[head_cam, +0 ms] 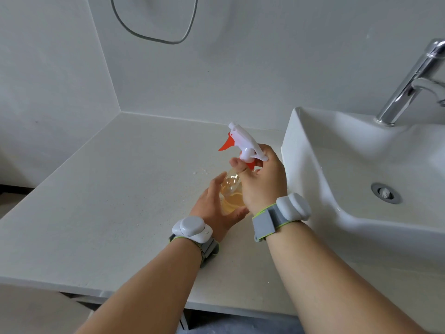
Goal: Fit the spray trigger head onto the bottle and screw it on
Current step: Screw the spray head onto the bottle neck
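Note:
A clear bottle (230, 186) with yellowish liquid stands on the pale countertop (115, 189), tilted slightly away from me. My left hand (214, 208) wraps around its lower body from the left. On the bottle's neck sits the white spray trigger head (244, 141) with its orange trigger and orange collar, nozzle pointing away to the upper left. My right hand (262, 179) is closed around the collar and the rear of the head. Fingers hide the neck joint, so how far the collar sits on the thread cannot be seen.
A white basin (313, 150) stands directly right of my right hand, with a chrome tap (407, 85) behind it. Walls enclose the counter at the back and left. A few water drops (199, 171) lie behind the bottle. The counter's front edge runs below my forearms.

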Tool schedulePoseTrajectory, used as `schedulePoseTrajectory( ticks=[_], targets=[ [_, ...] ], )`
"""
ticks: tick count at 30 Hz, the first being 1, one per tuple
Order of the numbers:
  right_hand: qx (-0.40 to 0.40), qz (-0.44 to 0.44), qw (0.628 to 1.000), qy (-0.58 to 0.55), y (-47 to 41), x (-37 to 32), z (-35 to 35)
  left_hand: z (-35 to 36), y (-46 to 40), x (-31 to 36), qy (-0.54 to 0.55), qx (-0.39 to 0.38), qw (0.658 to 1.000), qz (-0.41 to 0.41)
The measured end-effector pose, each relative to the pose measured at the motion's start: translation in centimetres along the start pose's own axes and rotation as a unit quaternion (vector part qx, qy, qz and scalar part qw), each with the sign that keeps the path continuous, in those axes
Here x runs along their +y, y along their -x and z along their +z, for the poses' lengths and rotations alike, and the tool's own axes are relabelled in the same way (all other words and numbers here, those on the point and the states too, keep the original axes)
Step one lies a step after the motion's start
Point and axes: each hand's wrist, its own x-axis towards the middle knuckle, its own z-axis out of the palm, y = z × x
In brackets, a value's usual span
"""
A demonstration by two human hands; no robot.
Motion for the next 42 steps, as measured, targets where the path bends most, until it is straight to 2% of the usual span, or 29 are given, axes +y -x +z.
schedulePoseTrajectory(
  ticks=[3, 8, 10, 12, 20, 24, 26, 29, 42],
  targets=[
    [0.007, 0.000, 1.000, -0.004, 0.0, -0.2, 0.4, 0.1, 0.1, -0.1, -0.001, 0.003, 1.000, -0.002],
    [-0.126, -0.017, 0.992, -0.014, 0.0, 0.9, -1.4, 0.2, -0.2, -0.2, -0.038, -0.005, 0.999, 0.002],
    [-0.156, -0.017, 0.988, -0.006, -0.1, 1.1, -2.0, 0.2, -0.3, -0.2, -0.057, -0.013, 0.998, -0.002],
    [-0.142, -0.015, 0.990, 0.017, 0.0, 1.1, -1.9, 0.1, -0.3, -0.2, -0.054, -0.006, 0.998, -0.006],
    [0.024, 0.016, 0.998, 0.056, 1.5, 0.4, 0.7, 0.3, 0.0, 0.3, -0.034, 0.026, 0.999, -0.005],
    [0.003, -0.004, 0.999, 0.034, 1.6, 0.8, 0.6, 0.3, -0.1, 0.3, -0.026, 0.029, 0.999, -0.005],
    [-0.007, -0.019, 1.000, -0.011, 1.7, 0.8, 0.1, 0.3, -0.1, 0.2, -0.026, 0.028, 0.999, -0.007],
    [0.018, -0.024, 0.995, -0.096, 1.6, 0.5, -0.6, 0.3, 0.1, 0.3, -0.039, 0.030, 0.999, -0.006],
    [0.063, -0.023, 0.995, -0.075, 0.1, 0.3, -0.4, 0.2, 0.0, 0.1, -0.051, 0.018, 0.999, -0.002]
  ],
)
